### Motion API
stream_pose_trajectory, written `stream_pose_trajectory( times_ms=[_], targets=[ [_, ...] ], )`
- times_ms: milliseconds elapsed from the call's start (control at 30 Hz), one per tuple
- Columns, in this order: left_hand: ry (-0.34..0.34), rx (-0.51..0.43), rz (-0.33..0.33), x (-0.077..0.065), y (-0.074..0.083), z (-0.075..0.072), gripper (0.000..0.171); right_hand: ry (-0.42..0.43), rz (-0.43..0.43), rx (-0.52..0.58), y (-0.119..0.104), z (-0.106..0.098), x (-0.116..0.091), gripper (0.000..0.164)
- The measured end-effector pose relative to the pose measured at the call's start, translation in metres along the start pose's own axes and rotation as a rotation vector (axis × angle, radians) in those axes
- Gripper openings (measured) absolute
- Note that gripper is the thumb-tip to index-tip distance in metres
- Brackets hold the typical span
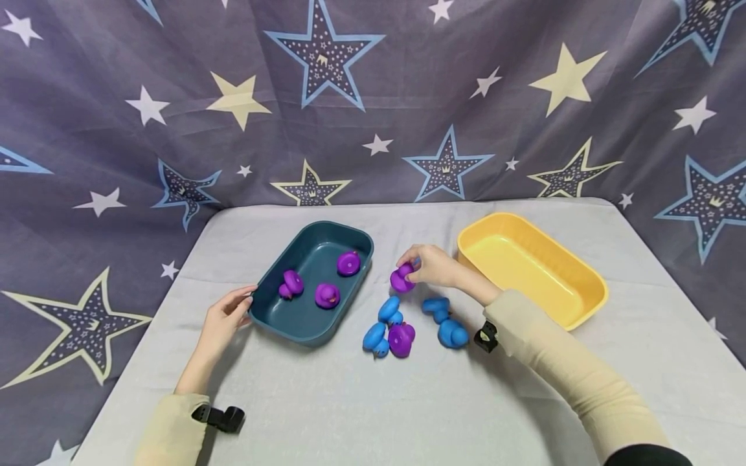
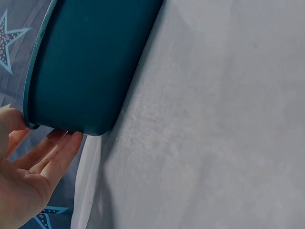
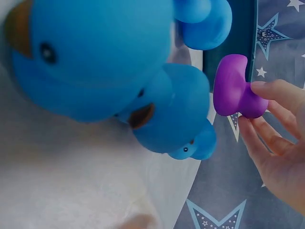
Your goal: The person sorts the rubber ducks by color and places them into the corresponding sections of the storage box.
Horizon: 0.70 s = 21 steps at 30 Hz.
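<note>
My right hand (image 1: 434,265) pinches a purple rubber duck (image 1: 399,279) between thumb and fingers, over the table between two tubs. In the right wrist view the same purple duck (image 3: 231,88) hangs from the fingertips by its head. My left hand (image 1: 226,315) grips the near left corner of the dark teal tub (image 1: 315,338), thumb at the rim and fingers against the outer wall, as the left wrist view shows on the teal tub (image 2: 90,71). Three purple ducks (image 1: 327,296) lie inside that tub.
Several blue ducks (image 1: 452,334) lie on the grey cloth in front of my right hand, with another purple duck (image 1: 401,340) among them. A yellow tub (image 1: 583,285) with nothing in it stands at the right, beneath my right forearm. A star-patterned curtain (image 1: 373,97) hangs behind the table.
</note>
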<state>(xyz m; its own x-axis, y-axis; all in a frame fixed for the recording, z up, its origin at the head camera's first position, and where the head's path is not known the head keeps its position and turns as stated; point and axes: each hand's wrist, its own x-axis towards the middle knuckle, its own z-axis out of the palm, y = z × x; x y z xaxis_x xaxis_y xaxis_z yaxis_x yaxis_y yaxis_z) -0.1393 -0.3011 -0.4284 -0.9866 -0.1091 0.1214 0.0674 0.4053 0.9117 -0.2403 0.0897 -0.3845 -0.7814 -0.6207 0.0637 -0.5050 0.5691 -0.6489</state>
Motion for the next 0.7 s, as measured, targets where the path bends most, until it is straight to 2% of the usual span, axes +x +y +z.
stream_pose_trajectory(
  times_ms=[700],
  targets=[
    [-0.001, 0.013, -0.004, -0.001, 0.003, 0.001, 0.037, 0.004, 0.006, 0.088, -0.012, -0.007, 0.009, 0.027]
  ],
)
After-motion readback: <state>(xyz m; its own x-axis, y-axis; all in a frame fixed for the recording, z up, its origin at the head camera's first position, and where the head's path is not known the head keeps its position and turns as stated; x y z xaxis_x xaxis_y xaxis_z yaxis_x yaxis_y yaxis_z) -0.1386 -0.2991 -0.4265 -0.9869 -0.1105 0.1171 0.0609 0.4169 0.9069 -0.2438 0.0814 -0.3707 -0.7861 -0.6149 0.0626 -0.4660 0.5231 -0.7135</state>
